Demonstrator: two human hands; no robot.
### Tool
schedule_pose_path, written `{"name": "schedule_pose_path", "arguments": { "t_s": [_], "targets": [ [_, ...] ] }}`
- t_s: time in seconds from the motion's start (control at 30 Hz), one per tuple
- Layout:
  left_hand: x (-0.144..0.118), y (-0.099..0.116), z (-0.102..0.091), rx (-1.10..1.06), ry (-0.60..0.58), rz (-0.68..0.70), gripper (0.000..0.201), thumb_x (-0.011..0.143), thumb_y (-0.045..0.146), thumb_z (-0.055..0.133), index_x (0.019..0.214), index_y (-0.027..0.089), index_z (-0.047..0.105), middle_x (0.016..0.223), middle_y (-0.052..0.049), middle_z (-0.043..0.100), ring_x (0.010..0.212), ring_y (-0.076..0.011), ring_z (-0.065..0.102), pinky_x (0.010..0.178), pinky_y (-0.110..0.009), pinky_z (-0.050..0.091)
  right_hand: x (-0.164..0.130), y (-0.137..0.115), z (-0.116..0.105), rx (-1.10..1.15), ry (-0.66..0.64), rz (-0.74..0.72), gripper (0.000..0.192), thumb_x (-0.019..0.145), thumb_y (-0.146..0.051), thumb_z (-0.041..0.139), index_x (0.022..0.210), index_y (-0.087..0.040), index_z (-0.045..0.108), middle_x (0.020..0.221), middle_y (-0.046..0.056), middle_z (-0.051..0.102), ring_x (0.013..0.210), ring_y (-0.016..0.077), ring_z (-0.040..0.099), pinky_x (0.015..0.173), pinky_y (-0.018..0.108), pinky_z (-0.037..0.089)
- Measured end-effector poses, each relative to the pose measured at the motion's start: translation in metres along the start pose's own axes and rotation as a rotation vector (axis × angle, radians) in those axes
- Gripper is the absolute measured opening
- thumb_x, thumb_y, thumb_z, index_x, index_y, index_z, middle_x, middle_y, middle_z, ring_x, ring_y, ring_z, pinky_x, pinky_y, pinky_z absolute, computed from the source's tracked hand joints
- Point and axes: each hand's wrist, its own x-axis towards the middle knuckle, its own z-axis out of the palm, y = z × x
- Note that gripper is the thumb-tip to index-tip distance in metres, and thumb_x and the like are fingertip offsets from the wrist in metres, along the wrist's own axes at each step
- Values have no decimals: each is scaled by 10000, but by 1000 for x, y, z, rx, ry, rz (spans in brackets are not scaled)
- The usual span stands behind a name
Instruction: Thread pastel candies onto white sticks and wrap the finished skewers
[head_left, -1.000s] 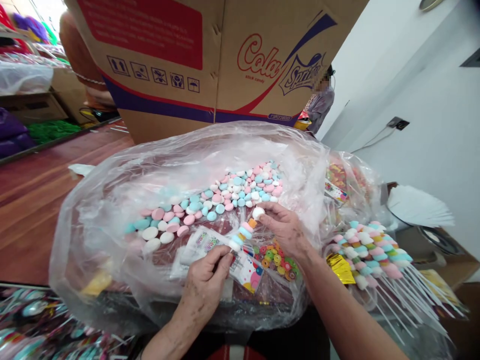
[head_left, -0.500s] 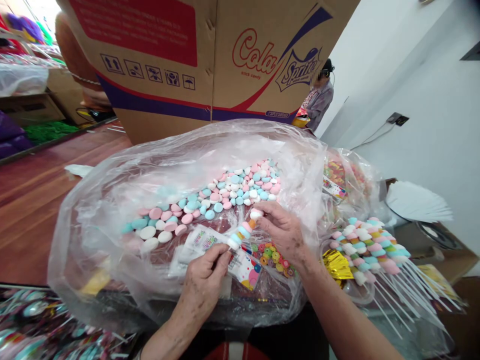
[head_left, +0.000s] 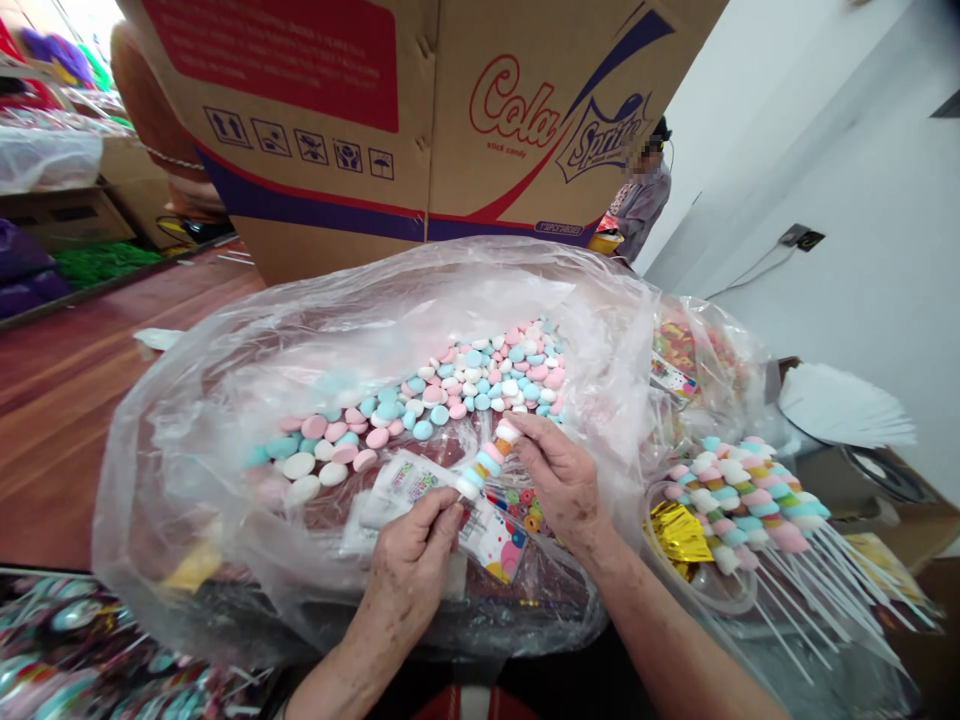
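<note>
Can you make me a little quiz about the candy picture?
1. True or false: the left hand pinches the lower end of the candy skewer.
2. What does the right hand press onto the skewer's top end? A) a white candy B) a gold wrapper C) a paper fan
3. Fill in: the finished skewers lie to the ____ of the big plastic bag.

Key: 1 true; 2 A; 3 right
</note>
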Motion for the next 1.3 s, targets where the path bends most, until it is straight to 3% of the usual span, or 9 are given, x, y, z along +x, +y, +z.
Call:
{"name": "schedule_pose_path", "arguments": {
  "t_s": [0.23,0.37,0.57,0.67,0.8,0.9,1.1,1.3],
  "targets": [
    [2,6,0,30,18,9,252,891,387,514,791,202,654,548,57,470,519,-141,451,511,-226,364,-11,0,12,37,77,65,274,931,-282,568,1143,-301,740,1176,34,736,1103,220,670,1036,428,511],
    [1,5,1,40,11,13,263,894,396,505,769,202,631,543,60,460,514,-139,444,514,-228,362,-17,4,22,29,104,32,284,942,-267,551,1148,-296,745,1148,35,746,1071,208,691,990,382,546],
    [3,5,1,35,7,9,251,898,382,501,772,207,629,547,61,469,515,-138,441,518,-231,365,-19,8,25,26,25,-32,307,944,-240,547,1174,-311,739,1157,20,750,1075,202,701,996,354,548],
    [3,6,1,19,22,14,259,900,386,507,747,206,612,555,56,485,528,-138,454,530,-234,375,-18,5,22,57,-44,38,300,953,-271,544,1185,-304,730,1189,21,740,1132,212,680,1042,372,518],
    [1,3,1,-30,17,-34,280,916,415,517,736,213,587,496,78,432,453,-125,399,473,-232,343,-18,-1,18,252,-44,212,505,956,-343,568,1453,-310,486,1402,62,614,1218,223,627,1050,403,510],
    [1,-1,0,-102,-15,-70,295,930,451,502,776,215,586,472,94,414,391,-111,350,413,-227,309,-21,-5,17,361,10,258,599,932,-354,605,1490,-294,396,1452,103,551,1156,216,647,1007,393,531],
    [2,3,-6,-40,-63,-42,342,921,457,489,705,213,593,485,68,482,412,-110,425,415,-212,367,-25,-17,19,485,-2,322,555,863,-340,687,1370,-246,483,1276,84,654,1073,203,661,960,365,531],
    [7,8,-12,138,-28,77,247,800,457,601,847,249,726,671,25,745,598,-184,683,557,-235,554,-22,-34,21,771,82,390,515,777,-381,760,1218,-239,536,1105,43,698,956,185,678,878,336,556]
  ]
}}
